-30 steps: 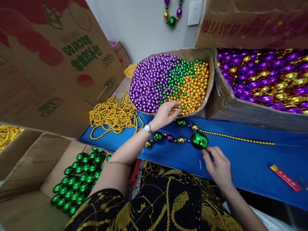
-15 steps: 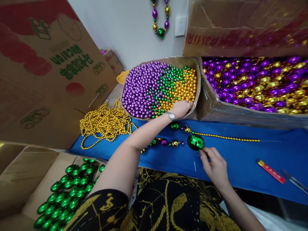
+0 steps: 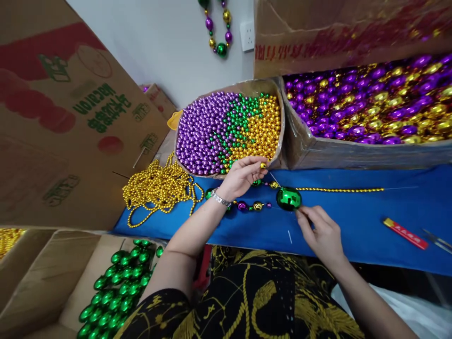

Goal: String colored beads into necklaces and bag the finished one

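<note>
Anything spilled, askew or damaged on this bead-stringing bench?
Nothing looks spilled or broken. The middle box has a bowed, worn cardboard rim, yet its purple, green and gold beads stay inside. The left hand pinches a small gold bead; the right hand rests beside the large green bead.

The left hand (image 3: 242, 176) covers part of the bead strand (image 3: 252, 205). The hanging necklace (image 3: 219, 33) runs off the top edge, the scissors (image 3: 437, 240) off the right — the red label's (image 3: 405, 233) print is too small to read.
</note>
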### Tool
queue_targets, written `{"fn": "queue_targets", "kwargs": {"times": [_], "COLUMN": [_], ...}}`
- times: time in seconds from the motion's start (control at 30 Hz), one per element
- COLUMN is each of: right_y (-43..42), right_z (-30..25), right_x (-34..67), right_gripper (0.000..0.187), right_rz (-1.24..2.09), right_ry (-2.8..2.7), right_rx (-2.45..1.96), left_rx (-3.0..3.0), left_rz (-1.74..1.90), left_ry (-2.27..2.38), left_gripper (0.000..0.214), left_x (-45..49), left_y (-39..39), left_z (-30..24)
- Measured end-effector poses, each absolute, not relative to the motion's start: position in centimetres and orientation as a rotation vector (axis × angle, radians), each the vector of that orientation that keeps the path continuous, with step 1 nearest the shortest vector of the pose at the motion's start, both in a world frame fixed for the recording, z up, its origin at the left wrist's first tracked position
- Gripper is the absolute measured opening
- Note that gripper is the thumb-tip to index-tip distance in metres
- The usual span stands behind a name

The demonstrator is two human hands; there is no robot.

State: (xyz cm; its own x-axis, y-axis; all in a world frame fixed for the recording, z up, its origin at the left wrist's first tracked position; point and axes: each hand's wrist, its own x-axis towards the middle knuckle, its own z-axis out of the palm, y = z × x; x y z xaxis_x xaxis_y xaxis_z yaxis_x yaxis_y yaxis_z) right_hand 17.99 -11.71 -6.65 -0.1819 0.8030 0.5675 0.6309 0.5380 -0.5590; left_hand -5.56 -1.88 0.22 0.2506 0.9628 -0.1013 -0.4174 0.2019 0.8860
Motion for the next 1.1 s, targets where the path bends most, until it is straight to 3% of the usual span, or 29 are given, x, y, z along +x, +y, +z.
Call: {"fn": "queue_targets", "kwargs": {"times": [0.77,0.93,1.1], "right_y": [-12.0,-12.1,-11.6], "right_z": [-7.0,-7.7,-10.2], "right_x": [18.9,19.3,19.2], "right_gripper": [0.015,0.017,0.018], "right_rz": [0.210,0.199,0.329], "right_ry": [-1.926,-1.919,-1.902], "right_rx": [-1.198,-1.244,-1.324], "left_rx": [0.896,1.160,1.367], "left_rz": [1.031,1.088,0.964], "left_ry": [0.805,0.896,0.921], "left_gripper": [0.023,0.021,0.033], "left_x": [-3.6,-3.4,-1.8], "left_y": [-3.2,-3.5,-4.4], "left_z": [0.1,0.3,-1.9]}}
